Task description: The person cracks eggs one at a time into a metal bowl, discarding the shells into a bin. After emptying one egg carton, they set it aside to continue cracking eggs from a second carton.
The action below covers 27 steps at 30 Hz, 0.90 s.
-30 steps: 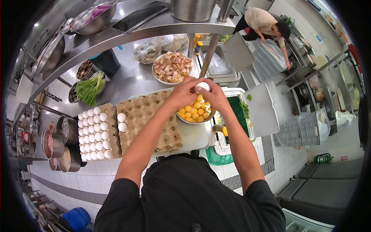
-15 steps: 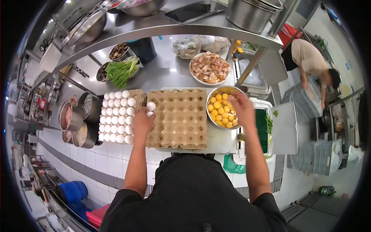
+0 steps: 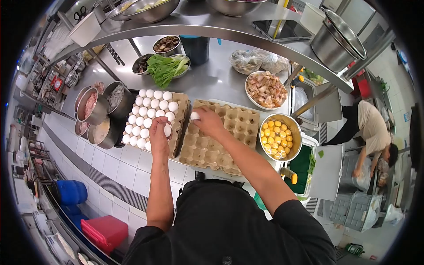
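Observation:
My left hand [image 3: 159, 134] is closed around a white egg [image 3: 167, 130] at the right side of a cardboard tray [image 3: 179, 112] full of white eggs [image 3: 142, 112]. Over the upper left of a second cardboard tray [image 3: 212, 152], whose visible cups hold no eggs, my right hand [image 3: 209, 122] grips another white egg [image 3: 194, 115] at its fingertips. A round metal pot [image 3: 299, 132] of shelled eggs with whole yellow yolks [image 3: 277, 138] stands to the right of this tray.
A bowl of cut meat [image 3: 266, 89] and leafy greens [image 3: 165, 70] sit behind the trays. Metal pots [image 3: 117, 99] stand at the left. A steel shelf [image 3: 212, 37] crosses above the counter. Another person [image 3: 371, 123] bends over crates [image 3: 353, 207] at the right.
My right hand has moved left from above the yolk pot to the second tray and now holds an egg. One of two eggs by my left hand is gone from there. The view has turned.

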{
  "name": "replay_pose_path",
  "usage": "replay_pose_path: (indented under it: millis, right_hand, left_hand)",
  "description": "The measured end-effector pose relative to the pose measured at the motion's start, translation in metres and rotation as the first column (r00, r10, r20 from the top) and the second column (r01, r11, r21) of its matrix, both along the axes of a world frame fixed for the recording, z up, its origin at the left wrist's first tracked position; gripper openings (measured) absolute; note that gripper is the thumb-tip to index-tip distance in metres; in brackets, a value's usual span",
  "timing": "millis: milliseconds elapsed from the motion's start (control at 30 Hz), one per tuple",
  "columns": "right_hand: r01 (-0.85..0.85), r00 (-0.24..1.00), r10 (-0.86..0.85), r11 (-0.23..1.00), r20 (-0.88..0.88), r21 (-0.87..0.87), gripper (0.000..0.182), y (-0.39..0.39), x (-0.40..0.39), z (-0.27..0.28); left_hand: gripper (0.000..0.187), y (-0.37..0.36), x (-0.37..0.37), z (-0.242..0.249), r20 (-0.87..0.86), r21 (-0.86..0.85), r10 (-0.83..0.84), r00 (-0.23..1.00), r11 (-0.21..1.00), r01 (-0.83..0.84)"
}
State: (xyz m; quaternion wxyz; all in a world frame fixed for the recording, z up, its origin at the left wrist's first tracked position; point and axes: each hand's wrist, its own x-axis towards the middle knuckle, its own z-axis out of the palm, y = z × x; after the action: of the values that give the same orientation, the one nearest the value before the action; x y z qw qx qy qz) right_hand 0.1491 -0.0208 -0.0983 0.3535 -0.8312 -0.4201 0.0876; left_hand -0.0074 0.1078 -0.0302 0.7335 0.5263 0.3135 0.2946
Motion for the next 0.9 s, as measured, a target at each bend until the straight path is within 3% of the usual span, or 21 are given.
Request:
replay_pose_path:
  millis: [33, 67, 100, 133, 167, 200, 300, 333, 367, 400, 433, 467, 533, 600, 633, 667, 733, 767, 833, 867, 900]
  right_hand:
    - [0.058, 0.978, -0.039, 0.995, -0.203, 0.086, 0.040, -0.006, 0.001, 0.004]
    - [0.066, 0.978, -0.049, 0.995, -0.201, 0.080, 0.040, -0.014, 0.003, 0.007]
    - [0.231, 0.766, 0.026, 0.921, -0.642, 0.313, 0.038, -0.025, 0.008, 0.010]
    - [0.478, 0.399, 0.232, 0.773, -0.887, 0.417, 0.036, -0.041, 0.013, 0.015]
    - [0.547, 0.340, 0.296, 0.710, -0.893, 0.444, 0.034, -0.063, 0.019, 0.020]
    - [0.570, 0.362, 0.271, 0.693, -0.892, 0.442, 0.034, -0.088, 0.022, 0.028]
    - [0.805, 0.465, 0.199, 0.309, -0.862, 0.506, 0.030, -0.168, 0.033, 0.045]
    - [0.829, 0.512, 0.137, 0.181, -0.848, 0.530, 0.027, -0.195, 0.042, 0.047]
    - [0.759, 0.638, 0.110, 0.083, -0.762, 0.646, 0.025, -0.225, 0.052, 0.045]
    - [0.770, 0.637, 0.077, -0.009, -0.767, 0.638, 0.031, -0.251, 0.070, 0.046]
    - [0.743, 0.658, -0.081, -0.090, -0.748, 0.663, 0.033, -0.265, 0.076, 0.058]
    - [0.750, 0.594, -0.249, -0.172, -0.765, 0.639, 0.036, -0.278, 0.086, 0.065]
    - [0.752, 0.381, -0.404, -0.388, -0.832, 0.533, 0.038, -0.290, 0.107, 0.078]
    - [0.788, 0.387, -0.497, -0.258, -0.777, 0.558, 0.041, -0.302, 0.142, 0.043]
    - [0.906, 0.368, -0.354, -0.071, -0.860, 0.418, 0.034, -0.302, 0.135, 0.054]
    - [0.918, 0.394, -0.248, 0.046, -0.885, 0.395, 0.035, -0.295, 0.128, 0.063]
    - [0.893, 0.448, -0.172, 0.045, -0.877, 0.448, 0.033, -0.303, 0.118, 0.072]
    - [0.893, 0.449, -0.174, 0.043, -0.876, 0.449, 0.033, -0.308, 0.110, 0.077]
    - [0.866, 0.464, -0.040, 0.234, -0.885, 0.443, 0.028, -0.317, 0.084, 0.090]
    - [0.868, 0.459, -0.040, 0.232, -0.887, 0.439, 0.028, -0.318, 0.073, 0.093]
    - [0.839, 0.460, -0.009, 0.332, -0.888, 0.431, 0.026, -0.320, 0.064, 0.095]
  left_hand:
    - [0.012, 0.000, 0.000, -0.002, 0.004, -0.006, -0.001, 1.000, 1.000, 0.001]
    - [0.012, 0.000, 0.000, -0.004, 0.052, -0.076, -0.008, 0.999, 0.997, 0.012]
    - [0.012, -0.002, 0.003, -0.007, 0.104, -0.146, -0.017, 0.994, 0.989, 0.032]
    - [0.013, 0.001, 0.004, -0.012, 0.125, -0.198, -0.076, 0.989, 0.975, 0.100]
    - [0.013, 0.002, 0.009, -0.017, 0.148, -0.257, -0.095, 0.984, 0.958, 0.131]
    - [0.014, -0.001, 0.018, -0.022, 0.174, -0.316, -0.120, 0.977, 0.933, 0.171]
    - [0.016, -0.022, 0.051, -0.025, 0.194, -0.275, -0.216, 0.957, 0.924, 0.265]
    - [0.019, -0.031, 0.063, -0.020, 0.177, -0.269, -0.255, 0.951, 0.917, 0.296]
    - [0.019, -0.042, 0.077, -0.015, 0.184, -0.270, -0.280, 0.942, 0.907, 0.322]
    - [0.021, -0.055, 0.091, -0.008, 0.187, -0.239, -0.376, 0.907, 0.879, 0.414]
    - [0.023, -0.067, 0.106, -0.002, 0.186, -0.206, -0.466, 0.865, 0.843, 0.498]
    - [0.024, -0.080, 0.125, -0.003, 0.199, -0.151, -0.545, 0.814, 0.804, 0.575]
    - [0.025, -0.115, 0.160, 0.007, 0.175, -0.082, -0.661, 0.730, 0.729, 0.680]
    - [0.027, -0.160, 0.188, 0.020, 0.121, -0.023, -0.748, 0.653, 0.655, 0.755]
    - [0.030, -0.180, 0.198, 0.024, 0.098, 0.026, -0.792, 0.602, 0.607, 0.794]
    - [0.030, -0.197, 0.206, 0.028, 0.099, 0.030, -0.800, 0.592, 0.597, 0.802]
    - [0.042, -0.225, 0.217, 0.034, -0.120, 0.297, -0.875, 0.469, 0.419, 0.858]
    - [0.042, -0.235, 0.223, 0.036, -0.118, 0.298, -0.877, 0.466, 0.417, 0.859]
    - [0.053, -0.248, 0.230, 0.033, -0.146, 0.793, -0.848, 0.510, 0.207, 0.572]
    - [0.053, -0.252, 0.233, 0.032, -0.149, 0.791, -0.849, 0.508, 0.206, 0.576]
    - [0.052, -0.256, 0.232, 0.038, -0.173, 0.713, -0.897, 0.407, 0.171, 0.680]
